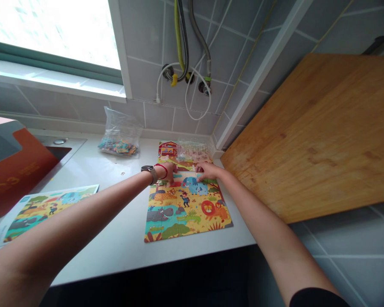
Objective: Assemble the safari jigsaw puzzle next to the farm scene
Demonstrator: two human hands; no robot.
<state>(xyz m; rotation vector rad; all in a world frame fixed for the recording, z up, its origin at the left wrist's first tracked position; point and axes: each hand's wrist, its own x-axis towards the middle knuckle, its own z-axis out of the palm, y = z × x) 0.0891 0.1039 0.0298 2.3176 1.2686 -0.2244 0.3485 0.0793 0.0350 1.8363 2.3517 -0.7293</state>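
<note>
An animal jigsaw puzzle (169,208) lies on the white counter, its joined pieces showing elephants, lions, a hippo and a crocodile. At its upper left edge my left hand (168,171), with a watch and a red cord on the wrist, rests with thumb and fingers apart. My right hand (207,170) is at the top edge above the elephants, thumb and forefinger around a small puzzle piece (197,174); the fingers partly cover it. Just behind the puzzle lies a farm picture (168,149) with a red barn, touched or nearly touched by both hands.
Crumpled clear plastic (195,150) covers part of the farm picture. A clear bag of puzzle pieces (120,136) stands near the wall. On the left are a reference picture sheet (35,213) and an orange box (22,166). A wooden board (323,140) leans close on the right.
</note>
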